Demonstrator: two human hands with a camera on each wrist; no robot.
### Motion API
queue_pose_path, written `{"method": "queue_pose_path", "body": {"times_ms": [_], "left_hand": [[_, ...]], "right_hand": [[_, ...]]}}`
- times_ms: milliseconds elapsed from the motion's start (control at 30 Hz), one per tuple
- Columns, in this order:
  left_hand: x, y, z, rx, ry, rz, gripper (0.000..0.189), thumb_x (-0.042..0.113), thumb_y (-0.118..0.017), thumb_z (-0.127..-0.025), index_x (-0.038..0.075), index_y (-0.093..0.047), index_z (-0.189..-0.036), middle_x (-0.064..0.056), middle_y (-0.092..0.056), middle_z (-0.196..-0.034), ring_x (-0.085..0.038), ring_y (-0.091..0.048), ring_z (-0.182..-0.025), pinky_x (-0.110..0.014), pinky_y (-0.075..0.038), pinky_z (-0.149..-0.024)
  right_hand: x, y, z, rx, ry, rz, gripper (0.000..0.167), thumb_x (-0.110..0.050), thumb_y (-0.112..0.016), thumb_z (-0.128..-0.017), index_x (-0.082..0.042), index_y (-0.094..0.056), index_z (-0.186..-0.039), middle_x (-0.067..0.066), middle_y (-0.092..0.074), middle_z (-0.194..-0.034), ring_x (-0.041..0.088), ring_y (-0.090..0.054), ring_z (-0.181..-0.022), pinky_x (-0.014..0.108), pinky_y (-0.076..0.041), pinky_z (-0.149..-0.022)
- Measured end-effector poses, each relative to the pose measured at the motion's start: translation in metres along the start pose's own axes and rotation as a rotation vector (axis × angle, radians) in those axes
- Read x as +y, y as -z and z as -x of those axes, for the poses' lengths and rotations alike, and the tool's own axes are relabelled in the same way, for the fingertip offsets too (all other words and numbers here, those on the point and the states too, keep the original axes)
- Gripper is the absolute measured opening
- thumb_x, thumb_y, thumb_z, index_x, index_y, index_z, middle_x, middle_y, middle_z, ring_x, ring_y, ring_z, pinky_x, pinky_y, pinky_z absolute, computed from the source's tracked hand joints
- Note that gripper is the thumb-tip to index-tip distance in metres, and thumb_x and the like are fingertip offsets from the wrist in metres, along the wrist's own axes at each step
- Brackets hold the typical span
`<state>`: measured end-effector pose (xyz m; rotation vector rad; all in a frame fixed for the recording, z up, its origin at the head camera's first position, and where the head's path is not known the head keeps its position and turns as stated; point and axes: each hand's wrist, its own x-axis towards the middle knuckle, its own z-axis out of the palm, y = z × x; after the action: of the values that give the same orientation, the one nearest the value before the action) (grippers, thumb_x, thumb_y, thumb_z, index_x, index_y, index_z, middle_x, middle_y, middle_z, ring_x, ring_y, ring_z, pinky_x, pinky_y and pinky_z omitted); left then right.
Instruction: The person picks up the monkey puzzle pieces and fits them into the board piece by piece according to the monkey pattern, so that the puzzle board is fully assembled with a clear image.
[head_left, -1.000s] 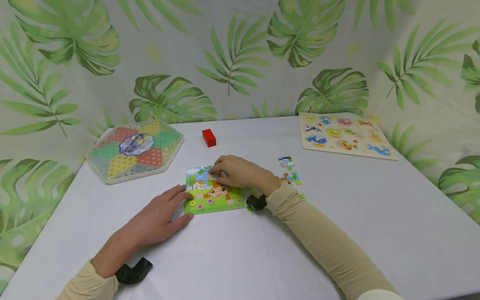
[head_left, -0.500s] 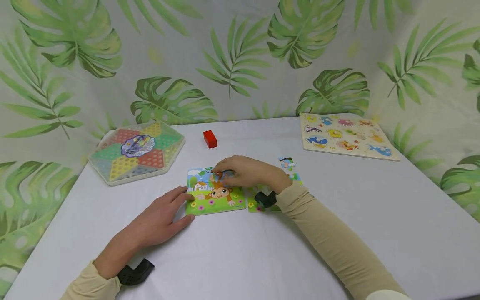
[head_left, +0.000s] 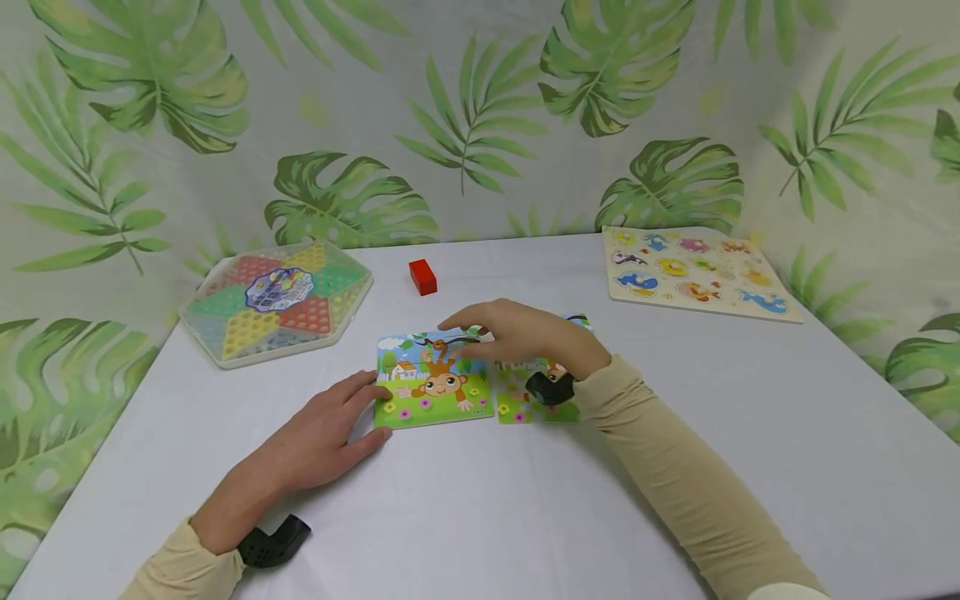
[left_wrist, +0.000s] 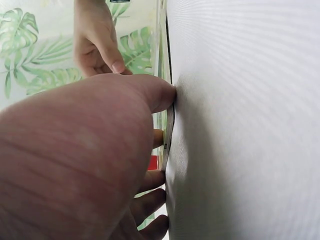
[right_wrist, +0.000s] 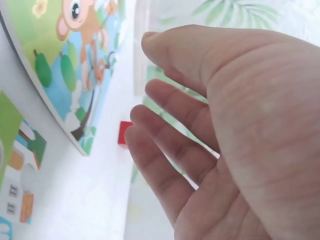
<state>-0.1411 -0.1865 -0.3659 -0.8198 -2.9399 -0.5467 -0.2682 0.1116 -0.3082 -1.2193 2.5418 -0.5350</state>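
Note:
A monkey picture puzzle board (head_left: 435, 408) lies on the white table in front of the person. The left hand (head_left: 322, 433) rests at its left side, index finger on the picture and thumb by the lower left corner. In the left wrist view the thumb (left_wrist: 162, 94) touches the board's edge. Above the board's upper right part hovers the right hand (head_left: 517, 333), its fingers apart with nothing between them, as the right wrist view shows. Beside the board on the right are loose jigsaw pieces (head_left: 513, 408), partly hidden under the right hand and wrist.
A red block (head_left: 423, 277) lies behind the board. A hexagonal Chinese checkers set (head_left: 277, 304) is at the back left. At the back right lies a wooden sea-animal puzzle (head_left: 697, 275). A leaf-patterned cloth (head_left: 495, 108) hangs behind the table.
The right hand has let go of the board's upper part, lifted and moved right, its fingers spreading. More of the monkey's upper picture shows. The left hand has stayed in place on the board.

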Motion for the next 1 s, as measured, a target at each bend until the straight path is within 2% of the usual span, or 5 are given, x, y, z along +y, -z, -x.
{"method": "queue_pose_path", "body": {"times_ms": [533, 767, 1000], "left_hand": [[0.000, 0.000, -0.001, -0.006, 0.006, -0.004, 0.043, 0.031, -0.069, -0.099, 0.012, -0.058, -0.136, -0.018, -0.048, -0.153, -0.042, -0.051, -0.137, -0.059, -0.044, -0.111], [0.000, 0.000, -0.001, -0.017, 0.016, 0.001, 0.044, 0.032, -0.069, -0.099, 0.012, -0.057, -0.137, -0.018, -0.047, -0.154, -0.042, -0.050, -0.138, -0.059, -0.044, -0.111], [0.000, 0.000, 0.000, -0.018, 0.018, 0.008, 0.044, 0.031, -0.069, -0.100, 0.011, -0.057, -0.137, -0.019, -0.047, -0.154, -0.042, -0.048, -0.140, -0.059, -0.043, -0.112]], "right_hand": [[-0.001, 0.018, 0.015, 0.003, 0.012, -0.042, 0.048, -0.022, -0.064, -0.104, -0.014, -0.054, -0.150, 0.009, -0.058, -0.149, 0.029, -0.057, -0.134, 0.042, -0.051, -0.109], [0.003, 0.027, 0.023, 0.007, -0.007, -0.057, 0.048, -0.020, -0.065, -0.103, -0.015, -0.055, -0.149, 0.009, -0.059, -0.149, 0.027, -0.059, -0.133, 0.039, -0.051, -0.109], [0.010, 0.033, 0.030, 0.024, -0.008, -0.066, 0.047, -0.021, -0.065, -0.103, -0.015, -0.056, -0.149, 0.009, -0.060, -0.147, 0.030, -0.059, -0.132, 0.041, -0.051, -0.108]]}}
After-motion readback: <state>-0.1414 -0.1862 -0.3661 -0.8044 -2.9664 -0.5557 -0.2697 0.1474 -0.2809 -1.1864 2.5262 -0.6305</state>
